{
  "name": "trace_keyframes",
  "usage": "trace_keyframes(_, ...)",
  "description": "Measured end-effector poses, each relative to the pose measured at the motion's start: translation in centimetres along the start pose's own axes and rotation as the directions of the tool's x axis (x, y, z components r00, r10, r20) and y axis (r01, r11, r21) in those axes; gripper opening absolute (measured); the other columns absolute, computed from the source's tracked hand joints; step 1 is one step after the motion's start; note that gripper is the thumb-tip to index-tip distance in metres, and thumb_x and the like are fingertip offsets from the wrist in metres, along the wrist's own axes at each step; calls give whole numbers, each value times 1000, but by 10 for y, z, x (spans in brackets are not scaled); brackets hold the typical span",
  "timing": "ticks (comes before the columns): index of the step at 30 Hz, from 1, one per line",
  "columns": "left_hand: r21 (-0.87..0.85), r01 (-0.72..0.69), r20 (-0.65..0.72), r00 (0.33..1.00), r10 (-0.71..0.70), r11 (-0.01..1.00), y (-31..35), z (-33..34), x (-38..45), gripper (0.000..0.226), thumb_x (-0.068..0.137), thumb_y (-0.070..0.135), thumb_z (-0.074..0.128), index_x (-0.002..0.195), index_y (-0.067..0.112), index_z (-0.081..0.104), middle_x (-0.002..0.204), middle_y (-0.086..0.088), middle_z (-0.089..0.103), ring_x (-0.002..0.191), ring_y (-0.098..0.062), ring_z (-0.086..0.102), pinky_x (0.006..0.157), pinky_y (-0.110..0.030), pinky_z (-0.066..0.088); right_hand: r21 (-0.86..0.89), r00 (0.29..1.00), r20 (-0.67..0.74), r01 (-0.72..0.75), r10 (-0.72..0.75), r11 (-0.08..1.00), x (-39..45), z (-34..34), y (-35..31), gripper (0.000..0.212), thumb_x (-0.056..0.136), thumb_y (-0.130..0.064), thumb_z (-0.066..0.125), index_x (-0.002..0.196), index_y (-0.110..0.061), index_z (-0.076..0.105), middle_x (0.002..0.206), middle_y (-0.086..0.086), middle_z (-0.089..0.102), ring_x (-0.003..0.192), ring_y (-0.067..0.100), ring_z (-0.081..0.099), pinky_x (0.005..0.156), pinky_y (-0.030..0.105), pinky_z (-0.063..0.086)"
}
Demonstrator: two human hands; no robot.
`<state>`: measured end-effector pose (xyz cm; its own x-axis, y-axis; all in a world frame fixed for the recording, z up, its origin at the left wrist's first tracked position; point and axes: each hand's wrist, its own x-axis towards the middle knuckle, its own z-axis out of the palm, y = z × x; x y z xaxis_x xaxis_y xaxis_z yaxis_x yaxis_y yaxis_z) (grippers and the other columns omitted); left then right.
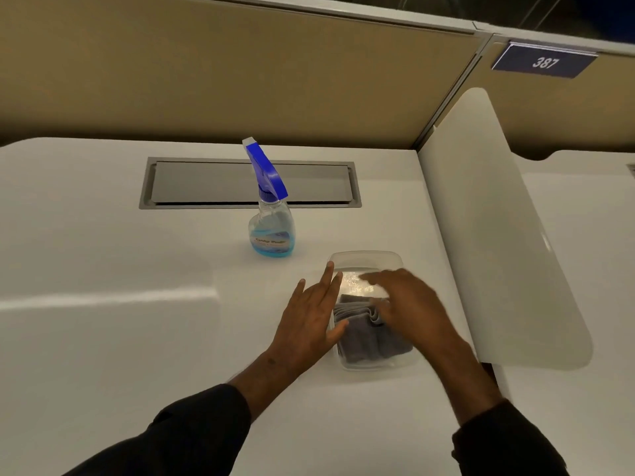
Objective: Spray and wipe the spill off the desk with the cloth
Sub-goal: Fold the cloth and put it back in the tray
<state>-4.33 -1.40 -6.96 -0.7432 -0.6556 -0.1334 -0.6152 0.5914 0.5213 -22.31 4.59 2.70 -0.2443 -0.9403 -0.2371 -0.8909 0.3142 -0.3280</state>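
Observation:
A clear plastic container [364,257] sits on the white desk [103,255], holding folded grey cloths [360,334]. My left hand [309,321] lies flat and open against the container's left side, fingers apart. My right hand [409,304] reaches into the container from the right, its fingers down on the top of the cloths; it is blurred, so its grip is unclear. A spray bottle [271,228] with a blue trigger head and blue liquid stands upright behind the container, apart from both hands. No spill is visible on the desk.
A grey metal cable-tray lid [247,183] is set into the desk behind the bottle. A tan partition wall [240,80] runs along the back. A white rounded divider panel [498,235] stands right of the container. A blue sign reads 387 [544,61].

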Motion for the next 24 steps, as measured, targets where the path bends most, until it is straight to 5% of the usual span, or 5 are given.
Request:
trace_keyframes(4,1,12,-23,1000,-12,1000,-2,7,-1,87,87,80,8,156,31,-11,159,14,-32,147,-16,32,118,-35,0,-257,941,335,134,-42,957,11,33,-8,63,87,-58,64,142,-30,50,134,-1,62,121,23,56,105,40,42)
trace_keyframes(12,-1,15,-20,1000,-15,1000,-4,12,-1,81,92,73,9,156,27,-12,161,10,-32,144,-13,38,123,-40,7,-178,946,323,37,23,983,16,62,3,41,93,-47,57,129,-27,54,127,-3,58,119,21,52,101,44,41)
trace_keyframes(18,8,0,-2,1000,0,1000,-4,11,-2,81,93,72,8,157,25,-11,159,11,-37,151,-10,22,123,-39,4,76,923,378,47,-72,996,11,54,12,30,94,-47,60,118,-29,60,113,-7,63,105,15,54,98,47,43)
trace_keyframes(22,10,3,-9,1000,-3,1000,-4,11,-2,82,94,72,10,158,25,-9,160,11,-34,149,-11,29,125,-43,10,-85,948,309,102,-71,991,10,48,9,54,91,-53,61,139,-30,52,132,-3,59,121,21,53,102,42,43)
trace_keyframes(24,14,17,-6,1000,-17,1000,-4,11,-2,82,93,72,10,158,25,-11,160,11,-35,144,-13,37,125,-45,11,-148,976,216,68,-35,987,7,42,7,50,88,-50,69,132,-29,59,131,-1,59,121,22,54,98,38,46)
